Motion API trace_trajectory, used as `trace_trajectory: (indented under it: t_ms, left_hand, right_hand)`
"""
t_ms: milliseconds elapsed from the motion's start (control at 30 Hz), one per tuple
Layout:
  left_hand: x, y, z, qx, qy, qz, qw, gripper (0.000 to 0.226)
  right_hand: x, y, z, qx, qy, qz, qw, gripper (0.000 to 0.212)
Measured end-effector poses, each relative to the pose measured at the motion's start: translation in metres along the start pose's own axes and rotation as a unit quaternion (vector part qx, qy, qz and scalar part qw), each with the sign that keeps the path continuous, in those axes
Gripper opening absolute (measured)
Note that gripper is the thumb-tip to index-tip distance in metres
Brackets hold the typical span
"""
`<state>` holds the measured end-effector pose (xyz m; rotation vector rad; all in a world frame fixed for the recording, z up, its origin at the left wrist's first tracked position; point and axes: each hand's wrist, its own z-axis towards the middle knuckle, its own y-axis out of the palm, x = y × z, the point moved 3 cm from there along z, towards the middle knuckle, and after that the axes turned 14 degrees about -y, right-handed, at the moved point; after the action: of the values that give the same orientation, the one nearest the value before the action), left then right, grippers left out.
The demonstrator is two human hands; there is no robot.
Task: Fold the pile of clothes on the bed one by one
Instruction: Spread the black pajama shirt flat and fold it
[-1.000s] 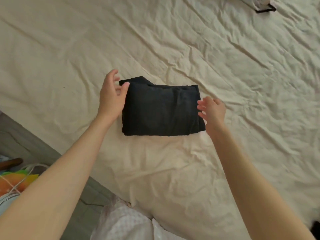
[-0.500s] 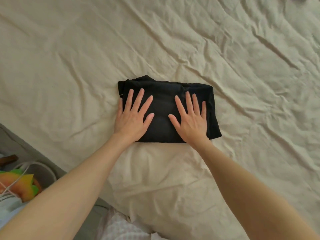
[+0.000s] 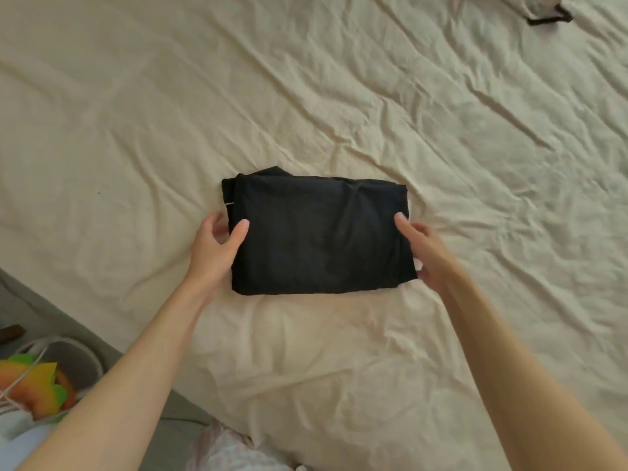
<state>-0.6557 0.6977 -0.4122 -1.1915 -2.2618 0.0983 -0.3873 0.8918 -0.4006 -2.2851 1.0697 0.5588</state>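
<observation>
A black garment (image 3: 316, 232), folded into a compact rectangle, lies in the middle of the cream bed sheet (image 3: 339, 96). My left hand (image 3: 217, 246) grips its left edge, thumb on top and fingers tucked under the side. My right hand (image 3: 424, 253) holds the right edge the same way, thumb on top, fingers beneath the fabric. Another garment (image 3: 543, 8), light with a black strap, shows partly at the top right corner of the bed.
The bed's near edge runs diagonally at the lower left. Beside it on the floor stand a round bin (image 3: 71, 358) and an orange-green item (image 3: 30, 385) with white cords. Patterned cloth (image 3: 231, 450) shows at the bottom centre.
Half a second ago both hands pressed flat on top of the folded garment. They have now slid outward and taken hold of its left and right edges.
</observation>
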Motion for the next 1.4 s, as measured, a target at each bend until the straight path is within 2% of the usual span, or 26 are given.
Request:
trace_trajectory:
  t_ms: [100,167,233,333,600,767,1033,1133,1400]
  left_hand:
    - [0.002,0.005,0.004,-0.069,0.006,0.026,0.997,0.06]
    - [0.003,0.004,0.005,-0.094,-0.02,0.012,0.995,0.057]
    - [0.003,0.001,0.001,-0.106,-0.037,-0.005,0.994,0.054]
    - [0.005,-0.004,-0.012,-0.102,-0.006,0.0,0.995,0.049]
    - [0.0,-0.034,-0.083,-0.109,0.041,-0.003,0.993,0.037]
    - [-0.004,-0.05,-0.145,-0.126,0.086,0.019,0.988,0.038]
    - [-0.016,-0.038,-0.278,-0.155,0.182,0.063,0.969,0.038]
    - [-0.036,-0.023,-0.334,-0.185,0.203,0.074,0.959,0.036]
    - [-0.09,0.042,-0.431,-0.293,0.191,0.142,0.926,0.033]
  right_hand:
    - [-0.003,-0.003,0.006,-0.119,0.028,0.04,0.992,0.078]
    - [-0.006,-0.002,0.006,-0.154,0.046,0.065,0.985,0.066]
    - [-0.005,0.0,0.006,-0.15,0.069,0.103,0.981,0.049]
    - [-0.002,0.007,-0.005,-0.145,0.083,0.145,0.975,0.037]
    - [0.007,-0.011,-0.072,-0.166,0.082,0.135,0.973,0.039]
    - [0.022,-0.043,-0.139,-0.163,0.041,0.115,0.979,0.033]
    - [0.072,-0.113,-0.273,-0.132,-0.052,0.162,0.977,0.031]
    - [0.103,-0.15,-0.335,-0.101,-0.082,0.181,0.975,0.03]
    - [0.2,-0.238,-0.462,0.013,-0.088,0.234,0.968,0.03]
